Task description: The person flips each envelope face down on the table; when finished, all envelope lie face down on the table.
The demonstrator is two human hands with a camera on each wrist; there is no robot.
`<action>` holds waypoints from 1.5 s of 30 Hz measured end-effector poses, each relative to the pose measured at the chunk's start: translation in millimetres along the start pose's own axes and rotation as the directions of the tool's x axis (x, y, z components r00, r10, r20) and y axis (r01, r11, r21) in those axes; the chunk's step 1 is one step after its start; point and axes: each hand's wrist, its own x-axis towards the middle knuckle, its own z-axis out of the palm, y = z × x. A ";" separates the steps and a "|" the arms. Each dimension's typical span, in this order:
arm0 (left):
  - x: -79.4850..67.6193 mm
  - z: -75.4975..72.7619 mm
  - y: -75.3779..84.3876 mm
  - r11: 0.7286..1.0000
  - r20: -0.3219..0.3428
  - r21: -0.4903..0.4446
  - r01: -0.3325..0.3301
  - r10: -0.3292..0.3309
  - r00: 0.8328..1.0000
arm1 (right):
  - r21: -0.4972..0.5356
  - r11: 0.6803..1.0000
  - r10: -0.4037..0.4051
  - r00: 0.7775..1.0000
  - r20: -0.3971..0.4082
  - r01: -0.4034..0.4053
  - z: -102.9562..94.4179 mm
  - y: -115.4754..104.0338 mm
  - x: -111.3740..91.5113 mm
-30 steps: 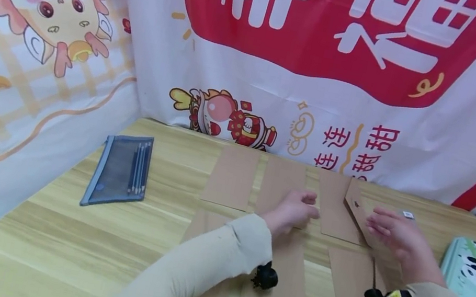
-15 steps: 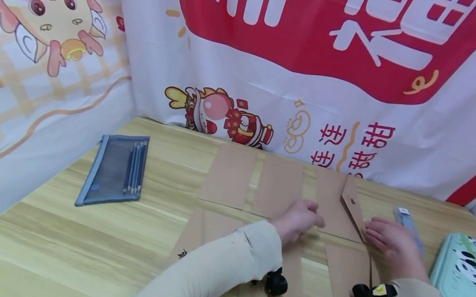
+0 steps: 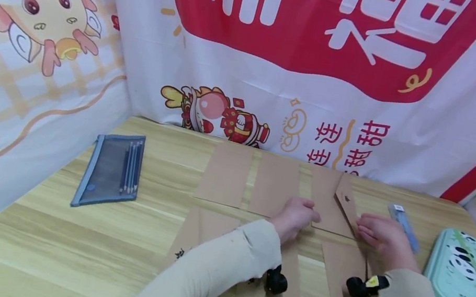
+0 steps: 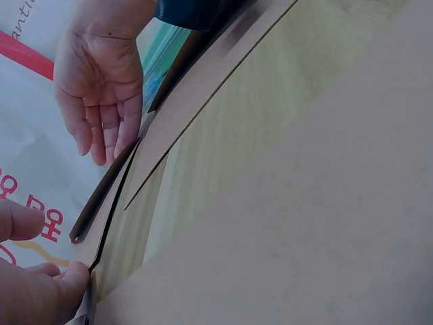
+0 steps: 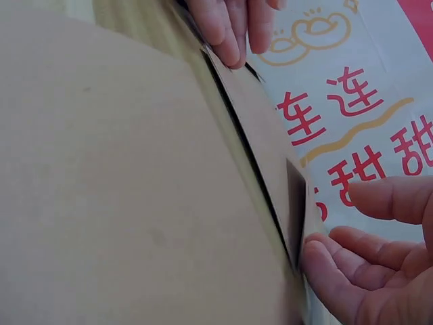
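Printed cloth (image 3: 227,75) forms the backdrop, white with a broad red panel and red characters. Below it extends the wood-grained counter (image 3: 21,238). Brown sheets (image 3: 225,174) lie on the counter in two rows, three at the rear and others in front, the latter partly covered by the arms. The rear right sheet (image 3: 323,208) closes the rear row on the right, its right side standing raised as a slanted flap (image 3: 348,209) with a small black mark. Pale sleeves (image 3: 208,265) clothe both forearms. At left lies a blue-edged mesh pouch (image 3: 107,162); at right, a mint pencil case (image 3: 452,287) bearing a panda design. The left hand (image 3: 294,218) reaches the near edge of the rear right sheet, fingertips touching it, thumb and fingers apart. The right hand (image 3: 387,238) has its fingers extended side by side at the flap's edge, thumb held away. A black device (image 3: 276,283) shows at the left wrist. A narrow blue object (image 3: 405,228) lies between right hand and pencil case. Pencils (image 3: 132,167), the slenderest items, rest side by side at the pouch.
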 end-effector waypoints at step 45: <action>-3.3 -10.9 42.2 0.871 0.037 0.123 -0.475 0.474 0.879 | -0.045 0.981 -0.175 0.956 0.236 0.191 49.7 4.9 15.2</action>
